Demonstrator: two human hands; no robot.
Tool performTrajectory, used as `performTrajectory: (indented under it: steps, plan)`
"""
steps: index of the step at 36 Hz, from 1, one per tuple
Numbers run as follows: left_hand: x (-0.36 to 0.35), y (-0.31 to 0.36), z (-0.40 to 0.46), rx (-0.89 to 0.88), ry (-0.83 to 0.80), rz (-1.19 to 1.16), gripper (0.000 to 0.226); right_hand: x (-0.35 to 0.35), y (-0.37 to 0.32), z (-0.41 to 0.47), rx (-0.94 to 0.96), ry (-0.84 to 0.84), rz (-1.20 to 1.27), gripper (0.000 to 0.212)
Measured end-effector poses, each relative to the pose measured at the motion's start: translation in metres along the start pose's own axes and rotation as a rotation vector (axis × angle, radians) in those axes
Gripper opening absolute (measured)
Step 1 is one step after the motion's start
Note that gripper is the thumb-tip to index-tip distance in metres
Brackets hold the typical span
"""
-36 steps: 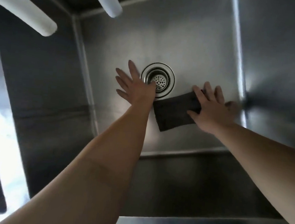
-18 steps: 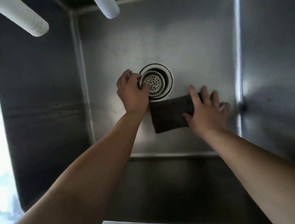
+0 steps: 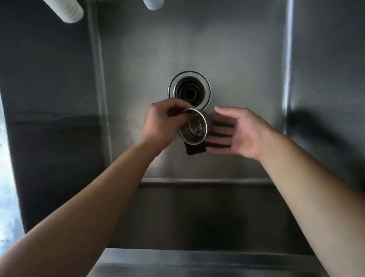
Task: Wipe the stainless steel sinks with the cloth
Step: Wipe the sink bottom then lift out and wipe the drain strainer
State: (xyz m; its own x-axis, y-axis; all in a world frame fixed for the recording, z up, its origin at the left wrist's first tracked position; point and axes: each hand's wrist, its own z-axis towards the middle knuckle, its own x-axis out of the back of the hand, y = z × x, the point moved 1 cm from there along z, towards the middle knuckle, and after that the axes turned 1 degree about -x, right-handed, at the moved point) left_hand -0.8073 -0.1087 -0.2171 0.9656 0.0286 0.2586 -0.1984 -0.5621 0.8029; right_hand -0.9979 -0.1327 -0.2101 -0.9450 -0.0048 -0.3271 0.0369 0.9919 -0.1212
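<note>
Sink (image 3: 209, 50) drain (image 3: 189, 91) w/o strainer (image 3: 195, 128)

Deep stainless sink (image 3: 243, 54) below me, floor dull and smeared. Open drain hole (image 3: 189, 89) sits mid-floor, dark ribbed throat showing. Dark cloth (image 3: 195, 149) lies on the sink floor just nearer me than the drain. Steel front rim (image 3: 218, 272) of the counter runs along the bottom.

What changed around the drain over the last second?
The left hand gripped the strainer basket and lifted it out, leaving the drain open. The right hand came up off the sink floor with the dark cloth and now holds it beside the basket. The hoses stayed put.
</note>
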Motion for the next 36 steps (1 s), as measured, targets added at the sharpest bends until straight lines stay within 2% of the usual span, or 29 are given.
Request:
performTrajectory:
  steps: [3,6,8,11,14,16,18,21,22,24,26,27,29,31,33,36]
  plan:
    - [0.005,0.011,-0.007,-0.012,-0.074,-0.01,0.026,0.003,0.007,-0.001,-0.02,-0.151,0.078,0.029]
    - [0.01,0.015,-0.009,-0.022,-0.069,-0.036,0.023,0.001,0.012,-0.002,-0.023,-0.261,0.071,0.04]
    - [0.012,0.015,-0.012,-0.036,-0.063,-0.023,0.019,-0.002,0.015,-0.004,-0.022,-0.307,0.072,0.038]
    - [0.009,0.018,-0.018,-0.074,-0.091,0.022,0.021,-0.007,0.021,-0.005,0.008,-0.303,0.056,0.028]
    - [0.016,0.019,-0.02,-0.06,-0.189,0.055,0.027,-0.008,0.023,-0.008,0.016,-0.27,0.023,0.029]
    - [0.026,0.017,-0.018,-0.028,-0.235,0.102,0.037,-0.01,0.019,-0.012,0.043,-0.167,-0.034,0.026]
    - [0.038,0.009,-0.017,0.052,-0.159,0.066,0.045,-0.012,0.016,-0.013,0.178,0.1,-0.238,0.02]
    - [0.053,-0.007,-0.014,0.258,0.063,-0.101,0.039,-0.013,0.013,-0.011,0.569,0.644,-0.759,0.052]
    - [0.057,-0.012,-0.012,0.313,0.116,-0.126,0.035,-0.016,0.013,-0.012,0.729,0.728,-0.899,0.058]
    - [0.062,-0.022,-0.009,0.37,0.174,-0.199,0.032,-0.024,0.021,-0.01,0.997,0.717,-1.099,0.062]
    - [0.066,-0.024,-0.007,0.369,0.194,-0.255,0.031,-0.024,0.036,0.006,1.103,0.659,-1.378,0.065]
    - [0.067,-0.024,-0.007,0.358,0.194,-0.275,0.03,-0.02,0.044,0.017,1.067,0.627,-1.554,0.067]
    - [0.069,-0.027,-0.008,0.34,0.18,-0.318,0.029,-0.01,0.056,0.035,0.868,0.56,-1.803,0.073]
    - [0.071,-0.031,-0.009,0.338,0.184,-0.325,0.028,-0.008,0.057,0.043,0.757,0.536,-1.851,0.076]
    - [0.07,-0.033,-0.01,0.35,0.176,-0.27,0.028,-0.01,0.052,0.043,0.738,0.538,-1.852,0.076]
    - [0.065,-0.036,-0.007,0.353,0.173,-0.177,0.026,-0.009,0.042,0.03,0.918,0.561,-1.752,0.072]
